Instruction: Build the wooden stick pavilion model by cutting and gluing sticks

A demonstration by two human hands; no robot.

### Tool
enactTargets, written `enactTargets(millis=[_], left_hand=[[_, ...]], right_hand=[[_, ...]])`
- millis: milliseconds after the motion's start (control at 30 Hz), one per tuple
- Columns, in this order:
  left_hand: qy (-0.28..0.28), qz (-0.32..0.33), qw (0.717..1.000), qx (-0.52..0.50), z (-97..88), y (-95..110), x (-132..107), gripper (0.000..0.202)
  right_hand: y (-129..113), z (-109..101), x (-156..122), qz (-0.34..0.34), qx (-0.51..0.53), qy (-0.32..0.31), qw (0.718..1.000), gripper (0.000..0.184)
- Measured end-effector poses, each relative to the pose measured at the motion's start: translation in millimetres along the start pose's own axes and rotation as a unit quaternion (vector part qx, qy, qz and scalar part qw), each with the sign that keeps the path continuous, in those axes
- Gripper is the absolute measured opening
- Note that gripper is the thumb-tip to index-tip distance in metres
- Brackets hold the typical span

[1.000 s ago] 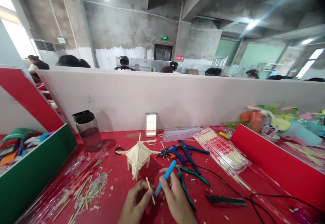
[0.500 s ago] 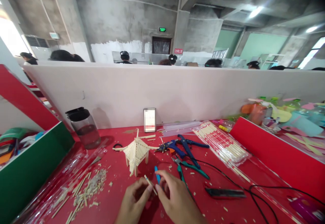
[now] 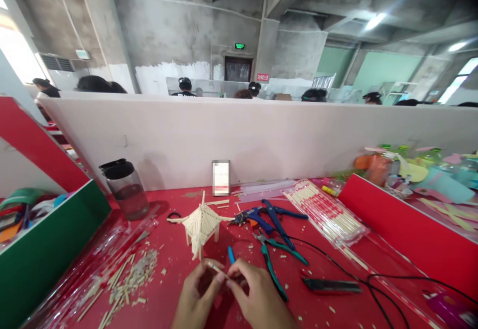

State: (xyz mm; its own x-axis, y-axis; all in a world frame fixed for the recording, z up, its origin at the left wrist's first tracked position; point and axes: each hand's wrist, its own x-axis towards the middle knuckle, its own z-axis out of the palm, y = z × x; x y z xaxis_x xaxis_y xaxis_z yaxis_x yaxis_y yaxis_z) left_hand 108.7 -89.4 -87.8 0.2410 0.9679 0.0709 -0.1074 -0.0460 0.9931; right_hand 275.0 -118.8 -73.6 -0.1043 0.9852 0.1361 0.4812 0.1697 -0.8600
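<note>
Between both hands is a short, thin wooden stick point(image 3: 215, 268), tilted, with a small bluish mark near its upper left end. My left hand point(image 3: 198, 293) pinches it between thumb and fingers. The fingertips of my right hand point(image 3: 256, 294) close on its lower right end. Just beyond the left fingers stands a small pavilion model point(image 3: 201, 223) built of pale sticks, with a peaked roof and legs. A blue pen-like tool point(image 3: 231, 255) lies by the right fingers, partly hidden by them.
Blue-handled pliers point(image 3: 276, 217), green-handled cutters point(image 3: 274, 257) and a dark utility knife point(image 3: 330, 285) lie to the right, near a black cable. Beyond is a pack of sticks point(image 3: 326, 212). Stick offcuts point(image 3: 130, 279), a bottle point(image 3: 127, 189) and a phone point(image 3: 221, 178) are also there.
The stick has turned flatter, its upper left end lowered. My right hand has shifted slightly left and down, closing in on the stick. The view has tilted a little.
</note>
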Motion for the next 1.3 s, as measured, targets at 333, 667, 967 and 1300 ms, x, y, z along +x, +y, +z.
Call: enactTargets(millis=[333, 667, 967, 1300], left_hand=[[0.041, 0.018, 0.999, -0.022, -0.7, -2.0, 2.6, 0.039], [0.059, 0.002, 0.998, -0.021, -1.9, -3.5, -3.0, 0.048], [0.039, -0.014, 0.998, -0.043, 4.0, 0.4, -5.5, 0.049], [0.041, -0.024, 0.996, -0.075, 6.8, -5.1, -3.1, 0.056]], right_hand=[[-9.7, -0.3, 1.0, -0.011, 0.025, 0.012, 1.0, 0.008], [-12.2, -11.0, -0.3, -0.024, -0.032, 0.017, 0.999, 0.005], [24.5, -75.7, -3.5, 0.058, -0.308, 0.089, 0.945, 0.016], [55.0, -133.0, 25.3, 0.083, -0.34, 0.162, 0.923, 0.025]])
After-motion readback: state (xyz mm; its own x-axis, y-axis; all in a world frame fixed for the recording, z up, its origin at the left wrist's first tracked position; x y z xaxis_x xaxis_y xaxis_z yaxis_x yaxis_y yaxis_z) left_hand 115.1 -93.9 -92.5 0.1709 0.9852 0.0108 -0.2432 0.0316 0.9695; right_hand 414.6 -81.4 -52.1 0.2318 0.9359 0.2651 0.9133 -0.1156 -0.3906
